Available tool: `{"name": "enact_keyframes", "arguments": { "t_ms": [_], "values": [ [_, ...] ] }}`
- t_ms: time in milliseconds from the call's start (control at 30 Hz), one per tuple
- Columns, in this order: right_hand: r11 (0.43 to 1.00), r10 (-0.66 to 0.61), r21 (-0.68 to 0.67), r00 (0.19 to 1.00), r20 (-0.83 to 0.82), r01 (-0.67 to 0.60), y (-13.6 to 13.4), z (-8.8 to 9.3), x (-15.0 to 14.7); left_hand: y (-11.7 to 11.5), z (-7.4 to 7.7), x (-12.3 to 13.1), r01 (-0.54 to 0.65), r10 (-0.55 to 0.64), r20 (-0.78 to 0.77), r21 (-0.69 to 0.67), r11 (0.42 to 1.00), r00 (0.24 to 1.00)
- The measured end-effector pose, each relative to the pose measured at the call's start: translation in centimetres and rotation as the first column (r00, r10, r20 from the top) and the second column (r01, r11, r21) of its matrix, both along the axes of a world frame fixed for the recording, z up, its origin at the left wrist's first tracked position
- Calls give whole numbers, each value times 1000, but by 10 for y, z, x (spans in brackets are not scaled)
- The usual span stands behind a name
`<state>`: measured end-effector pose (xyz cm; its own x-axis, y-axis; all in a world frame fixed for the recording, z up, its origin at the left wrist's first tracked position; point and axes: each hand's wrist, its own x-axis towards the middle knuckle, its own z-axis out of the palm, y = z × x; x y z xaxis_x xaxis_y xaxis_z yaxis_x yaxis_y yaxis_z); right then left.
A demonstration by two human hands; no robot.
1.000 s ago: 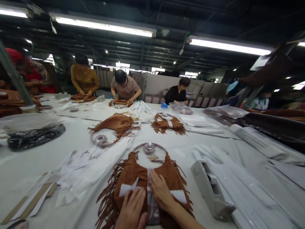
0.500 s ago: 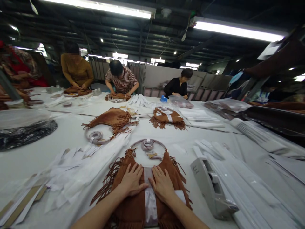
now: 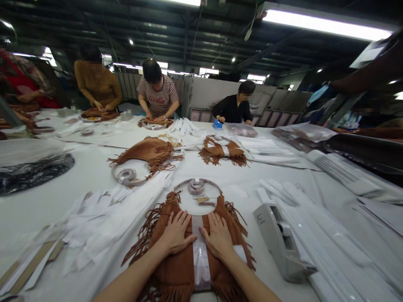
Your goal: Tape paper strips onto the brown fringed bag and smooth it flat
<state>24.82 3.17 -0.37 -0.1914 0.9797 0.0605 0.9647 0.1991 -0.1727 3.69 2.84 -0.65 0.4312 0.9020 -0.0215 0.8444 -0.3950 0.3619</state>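
A brown fringed handbag (image 3: 176,268) lies flat in front of me, its wrapped handle loop (image 3: 206,181) pointing away. Down the bag's middle runs a pale translucent strip (image 3: 200,256). My left hand (image 3: 178,233) rests flat on the bag left of this strip, fingers outstretched. On the other side my right hand (image 3: 218,235) also lies flat, its fingers forward and slightly apart. Both thumbs reach toward the strip, and neither hand grasps anything. Inside the handle loop sit a coiled wrapped strap (image 3: 196,187) and a small tan tag (image 3: 203,200).
A grey tape dispenser (image 3: 280,243) stands right of the bag. White paper strips (image 3: 91,222) are piled at left. Farther off lie two more fringed bags, one at left (image 3: 143,151) and one at right (image 3: 223,151). Several co-workers handle items across the table (image 3: 151,205).
Both hands stay flat on the bag, barely shifted. The view has tilted down slightly. Across the table, the co-worker in black now has a hand at the blue object.
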Motion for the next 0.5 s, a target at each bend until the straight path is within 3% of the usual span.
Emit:
{"name": "enact_keyframes", "arguments": {
  "t_ms": [100,200,333,400,467,500],
  "values": [
    [999,10,41,1000,-21,-9,2,1,-1,-1,1,1,-11,11,50,1,1000,999],
    [992,52,119,993,-102,-40,0,10,-2,-1,4,-2,-16,6,204,51,999,979],
    [966,99,258,898,-429,17,-37,36,6,-7,13,-18,-64,18,367,113,992,930],
    [982,16,158,789,-615,103,-76,44,13,-13,18,-33,-161,87,450,128,979,889],
    [982,-189,-134,629,-754,135,-122,43,17,-19,23,-52,-300,198,528,113,947,826],
    [942,-330,-312,519,-788,125,-144,37,16,-20,25,-61,-370,257,559,96,924,789]
  ]
}}
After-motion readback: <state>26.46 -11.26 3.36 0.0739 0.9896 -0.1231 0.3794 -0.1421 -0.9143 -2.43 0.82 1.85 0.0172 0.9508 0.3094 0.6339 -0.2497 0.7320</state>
